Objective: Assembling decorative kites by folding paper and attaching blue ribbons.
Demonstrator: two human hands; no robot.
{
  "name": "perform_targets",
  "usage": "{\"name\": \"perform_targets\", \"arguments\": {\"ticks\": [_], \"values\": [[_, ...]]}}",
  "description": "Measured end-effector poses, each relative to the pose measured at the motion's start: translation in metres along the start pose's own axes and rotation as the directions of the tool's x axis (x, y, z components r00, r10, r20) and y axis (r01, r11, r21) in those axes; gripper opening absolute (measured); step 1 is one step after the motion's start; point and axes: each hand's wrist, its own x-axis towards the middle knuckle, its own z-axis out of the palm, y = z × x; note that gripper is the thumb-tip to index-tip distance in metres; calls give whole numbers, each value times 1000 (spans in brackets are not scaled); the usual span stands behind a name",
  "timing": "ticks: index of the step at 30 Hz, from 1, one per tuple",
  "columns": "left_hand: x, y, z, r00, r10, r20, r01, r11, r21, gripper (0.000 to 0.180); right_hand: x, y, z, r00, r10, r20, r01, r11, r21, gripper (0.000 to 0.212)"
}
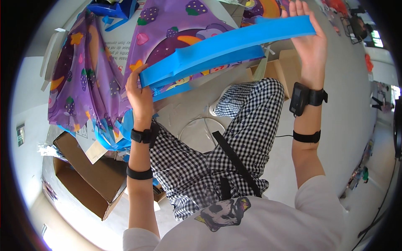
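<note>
A long bright blue strip of thin sheet material [226,44] stretches between my two hands, rising to the right, with a second fold of it hanging below. My left hand [140,94] is closed on its left end, thumb and fingers pinching the edge. At the upper right, my right hand [310,48] is raised with its fingers stretched out, and the strip's right end lies across its palm and fingers. The strip hides part of those fingers. Close beyond my left hand hangs a purple printed plastic sheet [90,79] with grape and star patterns.
An open cardboard box [88,175] stands at the lower left, with more blue strips [111,140] bunched above it. Another brown carton [289,69] is behind my knee. A blue container [113,9] sits at the far left. My checkered trouser legs [247,129] fill the middle.
</note>
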Motion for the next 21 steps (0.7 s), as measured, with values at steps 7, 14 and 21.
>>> {"name": "perform_targets", "arguments": {"ticks": [7,14,21], "values": [[-4,-15,1,995,100,7,-98,946,308,49,18,7,-90,995,71,-72,-76,995,-70,39],[-8,-22,0,983,182,29,-171,841,513,51,9,37,-150,970,101,-220,-130,984,-120,40],[-10,-27,-2,965,239,106,-250,726,640,60,14,66,-196,936,166,-310,-199,977,-79,34]]}}
